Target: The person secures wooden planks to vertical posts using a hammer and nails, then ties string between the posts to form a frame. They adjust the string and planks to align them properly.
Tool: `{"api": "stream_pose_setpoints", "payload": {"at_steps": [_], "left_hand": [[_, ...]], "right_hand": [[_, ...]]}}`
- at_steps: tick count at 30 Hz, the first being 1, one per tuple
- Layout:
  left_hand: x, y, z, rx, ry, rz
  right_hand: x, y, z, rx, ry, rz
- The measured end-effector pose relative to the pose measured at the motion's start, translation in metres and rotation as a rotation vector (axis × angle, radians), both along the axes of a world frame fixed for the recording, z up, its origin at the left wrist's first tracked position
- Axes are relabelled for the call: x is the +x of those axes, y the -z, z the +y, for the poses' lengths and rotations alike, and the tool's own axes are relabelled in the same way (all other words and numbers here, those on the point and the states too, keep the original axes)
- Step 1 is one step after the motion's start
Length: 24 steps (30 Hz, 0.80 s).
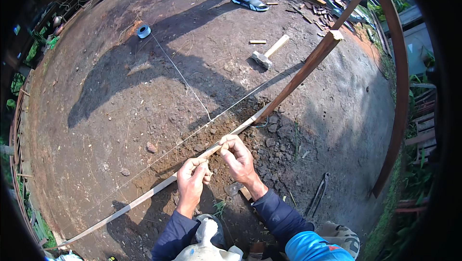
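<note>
Both my hands are close together in front of me, over a long, thin pale wooden strip (149, 193) that runs from lower left to the foot of a brown wooden post (303, 76). My left hand (191, 184) is closed, its thumb and fingers pinched together. Slightly higher and to the right, my right hand (239, 162) is pinched as well, its fingertips by the strip. Whatever they hold is too small to make out. A white string (180, 73) runs from a light blue spool (143, 31) to near the post, where a thin cord stretches beside the strip.
A sledgehammer (264, 59) with a wooden handle lies beyond the string. Long-handled pincers (318, 194) rest on the ground to my right. Broken soil clods (274, 140) surround the post's foot. At the top stands another person's sandalled foot (250, 4), near wood scraps (313, 15).
</note>
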<state>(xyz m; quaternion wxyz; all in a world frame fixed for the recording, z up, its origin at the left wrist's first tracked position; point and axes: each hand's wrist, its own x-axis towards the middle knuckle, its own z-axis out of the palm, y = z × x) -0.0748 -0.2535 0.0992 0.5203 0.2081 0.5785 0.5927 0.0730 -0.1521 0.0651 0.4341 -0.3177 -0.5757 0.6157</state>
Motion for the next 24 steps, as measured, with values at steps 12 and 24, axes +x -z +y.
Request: {"api": "stream_pose_setpoints", "payload": {"at_steps": [12,24], "left_hand": [[-0.004,0.029,-0.007,-0.072,-0.042,0.089],[-0.008,0.052,-0.003,-0.113,-0.044,0.013]], "right_hand": [[0.002,0.055,0.038,-0.176,0.281,-0.450],[-0.048,0.098,0.133,0.760,-0.050,-0.980]]}}
